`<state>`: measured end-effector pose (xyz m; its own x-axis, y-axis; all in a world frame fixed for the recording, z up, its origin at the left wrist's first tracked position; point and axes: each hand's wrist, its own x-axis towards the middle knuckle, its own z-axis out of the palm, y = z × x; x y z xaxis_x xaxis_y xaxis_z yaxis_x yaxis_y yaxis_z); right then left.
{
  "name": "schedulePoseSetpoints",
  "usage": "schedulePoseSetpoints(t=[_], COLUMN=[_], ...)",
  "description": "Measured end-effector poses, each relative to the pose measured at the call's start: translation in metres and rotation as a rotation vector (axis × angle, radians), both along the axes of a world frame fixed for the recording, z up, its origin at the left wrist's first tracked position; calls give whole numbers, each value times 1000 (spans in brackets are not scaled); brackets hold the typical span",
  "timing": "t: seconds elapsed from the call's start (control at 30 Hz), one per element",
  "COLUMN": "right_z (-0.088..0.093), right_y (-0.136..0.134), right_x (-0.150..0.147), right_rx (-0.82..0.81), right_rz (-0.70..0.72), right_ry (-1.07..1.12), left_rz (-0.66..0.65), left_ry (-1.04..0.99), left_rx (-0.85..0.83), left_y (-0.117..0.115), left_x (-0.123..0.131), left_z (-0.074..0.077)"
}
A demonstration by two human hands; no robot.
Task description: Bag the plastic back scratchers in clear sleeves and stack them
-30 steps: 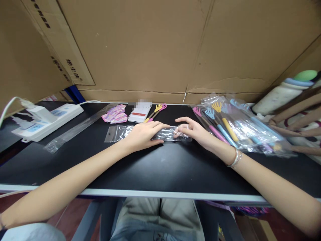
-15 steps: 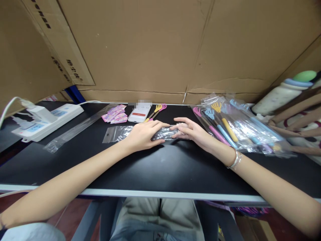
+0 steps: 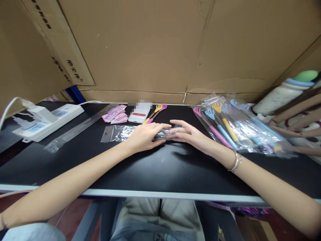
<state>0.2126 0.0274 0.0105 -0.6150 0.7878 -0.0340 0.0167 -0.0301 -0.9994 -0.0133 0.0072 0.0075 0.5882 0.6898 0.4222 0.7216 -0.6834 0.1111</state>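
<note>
A clear plastic zip bag (image 3: 115, 132) lies flat on the black table (image 3: 160, 167), a little beyond its middle. My left hand (image 3: 143, 135) rests on the bag's right half, fingers over the top and thumb at its near edge, gripping it. My right hand (image 3: 186, 134) meets it from the right with fingers stretched out flat, the tips touching the bag's right end. What lies in that end of the bag is hidden by the fingers.
Bagged coloured back scratchers (image 3: 225, 127) are piled at the right. Two loose scratchers (image 3: 156, 112), a white phone (image 3: 139, 115) and pink cards (image 3: 115, 114) lie at the back. A power strip (image 3: 47, 121) and long empty sleeve (image 3: 75, 129) are left. Cardboard walls stand behind.
The bag has slid a little to the left under my left hand. My right hand has followed it leftward, and its fingers have gone from a pinch on the bag's end to stretched out.
</note>
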Motion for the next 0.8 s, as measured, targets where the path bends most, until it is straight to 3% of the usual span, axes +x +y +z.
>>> schedulePoseSetpoints(t=[0.4,0.67,0.8], right_z=[8,17,14], right_y=[-2,13,30], right_x=[-4,4,4], right_rx=[-29,56,127], right_rz=[-55,-345,-422], right_ry=[76,66,34], left_rz=[-45,-25,-36], left_ry=[-27,-20,-21], left_rx=[-14,49,67], left_y=[-1,3,2], left_x=[0,-2,-2], left_z=[4,1,3])
